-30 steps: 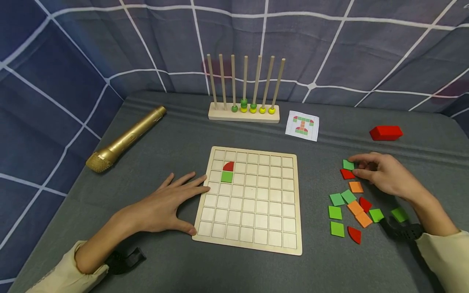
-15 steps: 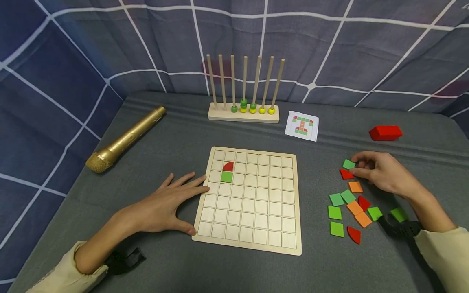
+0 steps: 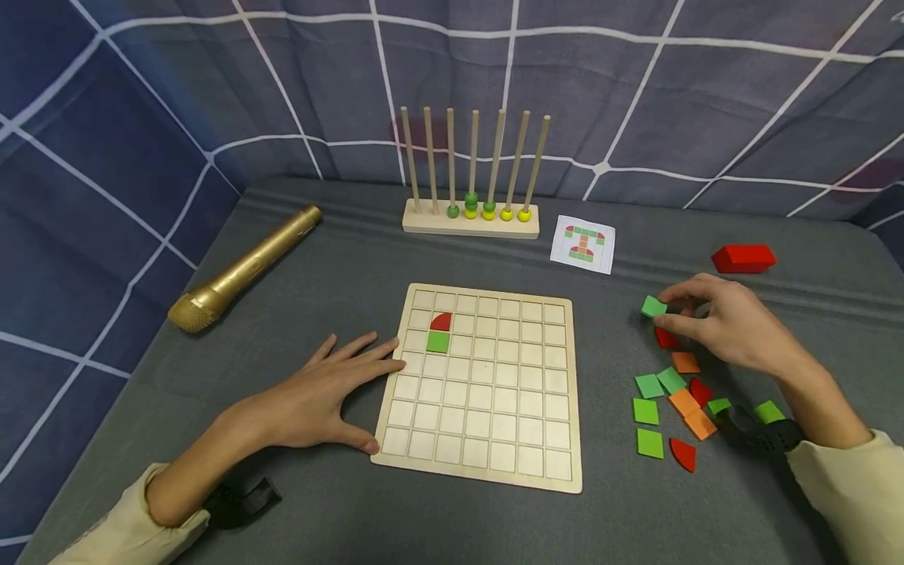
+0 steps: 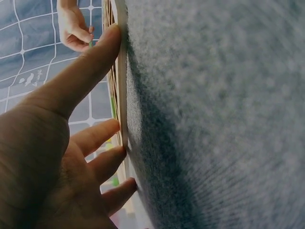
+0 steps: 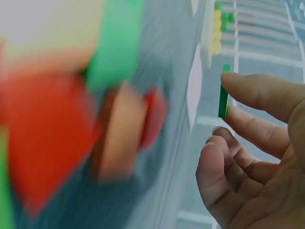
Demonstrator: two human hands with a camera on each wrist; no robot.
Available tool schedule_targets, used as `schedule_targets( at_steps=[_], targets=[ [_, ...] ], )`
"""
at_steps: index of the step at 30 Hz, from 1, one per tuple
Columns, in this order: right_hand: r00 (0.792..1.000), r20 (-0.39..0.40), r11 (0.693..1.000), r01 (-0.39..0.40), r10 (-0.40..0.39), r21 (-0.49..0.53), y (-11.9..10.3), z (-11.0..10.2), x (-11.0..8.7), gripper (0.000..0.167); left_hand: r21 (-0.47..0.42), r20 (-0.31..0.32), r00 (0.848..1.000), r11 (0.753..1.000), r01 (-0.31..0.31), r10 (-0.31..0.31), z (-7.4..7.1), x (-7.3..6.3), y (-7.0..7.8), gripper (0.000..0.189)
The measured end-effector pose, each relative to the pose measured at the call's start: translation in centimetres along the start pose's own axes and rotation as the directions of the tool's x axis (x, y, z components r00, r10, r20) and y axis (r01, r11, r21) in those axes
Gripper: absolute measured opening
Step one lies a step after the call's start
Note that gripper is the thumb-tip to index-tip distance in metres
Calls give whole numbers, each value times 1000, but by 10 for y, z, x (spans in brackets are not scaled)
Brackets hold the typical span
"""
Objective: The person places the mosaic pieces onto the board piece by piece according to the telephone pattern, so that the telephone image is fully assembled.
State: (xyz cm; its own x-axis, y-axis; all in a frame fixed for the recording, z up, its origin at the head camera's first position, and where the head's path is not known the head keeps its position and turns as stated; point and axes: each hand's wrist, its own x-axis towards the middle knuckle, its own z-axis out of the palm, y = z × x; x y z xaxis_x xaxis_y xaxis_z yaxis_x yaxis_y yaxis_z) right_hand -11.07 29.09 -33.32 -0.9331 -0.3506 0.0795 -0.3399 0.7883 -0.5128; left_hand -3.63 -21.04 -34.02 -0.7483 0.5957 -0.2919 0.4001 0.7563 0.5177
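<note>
Between thumb and index finger my right hand (image 3: 734, 322) pinches a green square tile (image 3: 653, 306), lifted off the cloth; in the right wrist view the tile (image 5: 224, 90) is seen edge-on. My left hand (image 3: 328, 392) lies spread, its fingertips and thumb touching the left edge of the wooden grid board (image 3: 487, 479). On the board, a red quarter-round tile (image 3: 441, 322) sits directly above a green square tile (image 3: 438, 341). Below the right hand lie loose tiles: an orange square (image 3: 685, 362), a red quarter-round (image 3: 683, 453), a green square (image 3: 650, 442) and several others.
A pattern card (image 3: 582, 244) lies behind the board, beside a wooden peg stand (image 3: 469, 224) with green and yellow beads. A gold microphone (image 3: 243, 271) rests at the left. A red block (image 3: 744, 258) is at the back right. A grid-patterned cloth (image 3: 318, 86) hangs behind the table.
The right hand has picked up the green tile from the top of the loose tiles and moved slightly left and away with it. The left hand has stayed on the board's edge.
</note>
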Motion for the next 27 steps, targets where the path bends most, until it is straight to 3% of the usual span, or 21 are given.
schedule_targets(
  at_steps=[5, 11, 18, 23, 27],
  targets=[
    [998, 6, 996, 57, -57, 69, -36, 13, 15, 20, 4, -2, 1000, 1000, -1, 1, 1, 1, -1, 105],
    [990, 66, 985, 119, -128, 127, -80, 36, 37, 18, 2, 1, 1000, 1000, -7, 7, 0, 1, -1, 105],
    [975, 124, 976, 167, -184, 141, -129, 69, 63, 22, 6, 2, 1000, 1000, -3, 3, -1, -1, -1, 105],
    [956, 159, 965, 226, -246, 134, -152, 89, 78, 21, 6, 2, 1000, 1000, -3, 3, -1, 0, -1, 104],
    [948, 187, 964, 240, -259, 116, -157, 100, 87, 17, 1, 2, 1000, 1000, -6, 6, 0, 0, -1, 104]
  ],
)
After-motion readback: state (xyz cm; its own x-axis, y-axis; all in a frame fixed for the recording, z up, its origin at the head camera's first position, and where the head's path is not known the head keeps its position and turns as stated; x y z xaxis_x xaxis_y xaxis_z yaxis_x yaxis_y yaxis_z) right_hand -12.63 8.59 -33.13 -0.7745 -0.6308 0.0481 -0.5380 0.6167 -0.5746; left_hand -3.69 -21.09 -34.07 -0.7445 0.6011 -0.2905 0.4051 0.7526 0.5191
